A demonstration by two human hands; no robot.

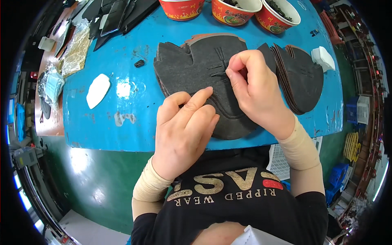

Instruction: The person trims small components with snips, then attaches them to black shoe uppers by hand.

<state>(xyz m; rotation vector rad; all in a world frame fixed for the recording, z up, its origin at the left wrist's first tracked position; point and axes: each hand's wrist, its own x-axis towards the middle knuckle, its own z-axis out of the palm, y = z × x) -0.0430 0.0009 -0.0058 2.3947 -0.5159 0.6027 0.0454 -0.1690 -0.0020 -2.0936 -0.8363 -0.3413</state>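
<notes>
A stack of dark grey, felt-like cut pieces [183,69] lies before me, notched at its upper left, with brown layers showing at the far edge. Short slits and thin black strips mark the top piece. My right hand [257,85] is closed in a pinch of thumb and forefinger right beside these slits; what is between the fingertips is too small to make out. My left hand [183,122] rests on the near left part of the top piece, holding nothing, its fingers bent but apart and one fingertip pointing toward the slits.
Another fanned stack of dark pieces [302,77] lies to the right, beside a white block [323,58]. Red paper bowls [234,15] with black scraps stand at the far edge. A white flat piece [98,90], a black clip-like bit [139,63] and a phone [115,17] lie leftward on the blue table [134,98].
</notes>
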